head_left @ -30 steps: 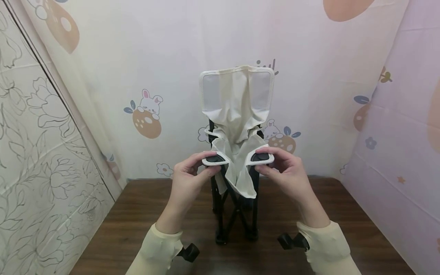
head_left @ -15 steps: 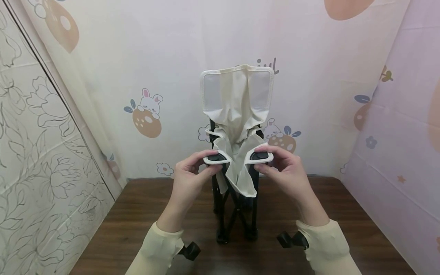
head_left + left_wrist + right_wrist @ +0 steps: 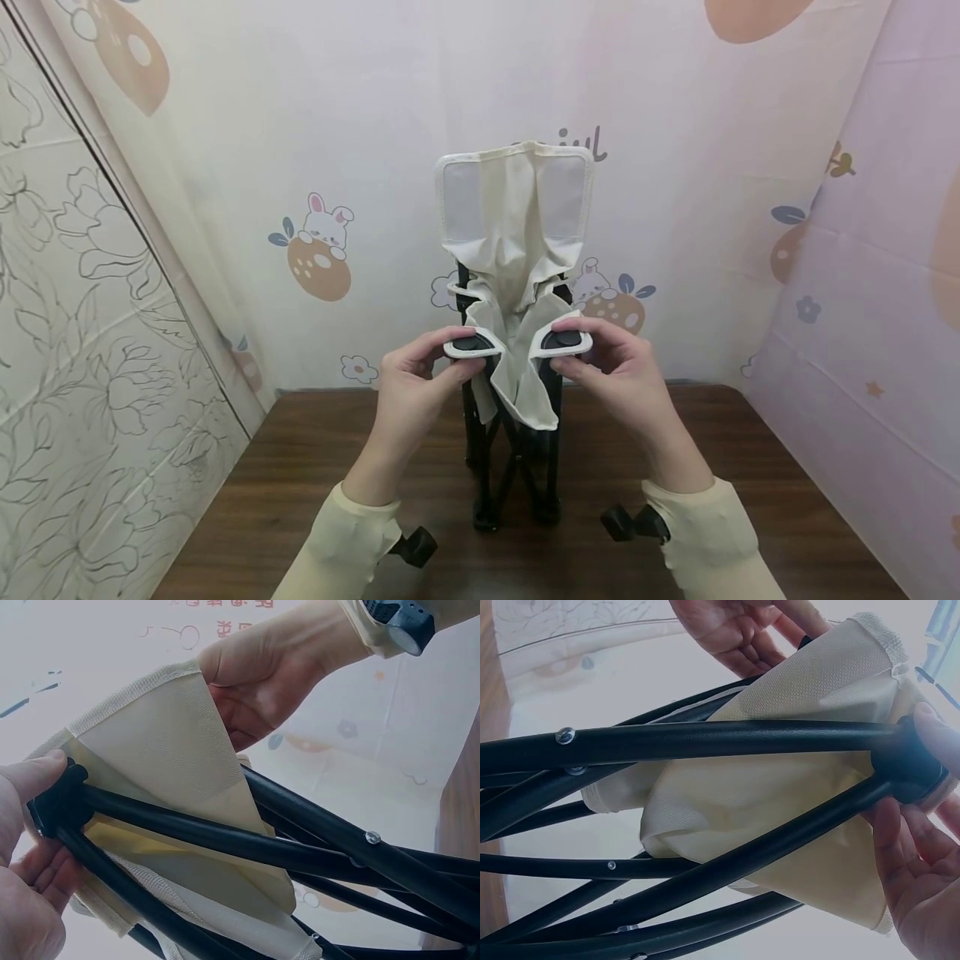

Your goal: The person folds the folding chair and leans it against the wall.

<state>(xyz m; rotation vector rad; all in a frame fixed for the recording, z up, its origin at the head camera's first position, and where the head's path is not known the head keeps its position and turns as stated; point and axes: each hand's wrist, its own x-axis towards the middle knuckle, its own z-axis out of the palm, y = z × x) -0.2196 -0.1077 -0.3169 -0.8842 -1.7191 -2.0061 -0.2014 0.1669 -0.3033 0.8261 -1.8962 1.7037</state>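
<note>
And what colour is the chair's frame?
The frame is black, clearest in the right wrist view.

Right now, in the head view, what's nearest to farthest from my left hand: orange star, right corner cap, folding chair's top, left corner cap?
1. Left corner cap: pinched in your left hand.
2. Right corner cap: pinched in your right hand.
3. Folding chair's top: behind, higher.
4. Orange star: right curtain.

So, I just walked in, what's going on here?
Someone is handling a small folding chair with cream fabric and a black frame, standing upright on a wooden table. The left hand pinches one near corner of the seat, and the right hand pinches the other. The chair looks only partly opened: the two corners are close together and the seat sags between them.
</note>
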